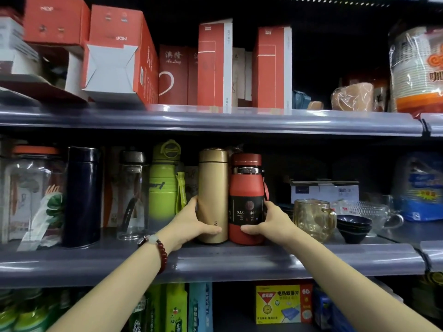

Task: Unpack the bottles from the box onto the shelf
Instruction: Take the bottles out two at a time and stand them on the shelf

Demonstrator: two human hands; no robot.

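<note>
Your left hand [191, 224] is wrapped around the low part of the gold bottle [212, 195]. Your right hand [268, 224] is wrapped around the low part of the red bottle [247, 200]. Both bottles stand straight up, tall way up and down, on the middle shelf [287, 257], close to its near edge. They touch side by side, gold on the left, red on the right. Each hand is right on its own bottle, so neither has to reach. I think you only need to let go now and pull both hands straight back toward you.
</note>
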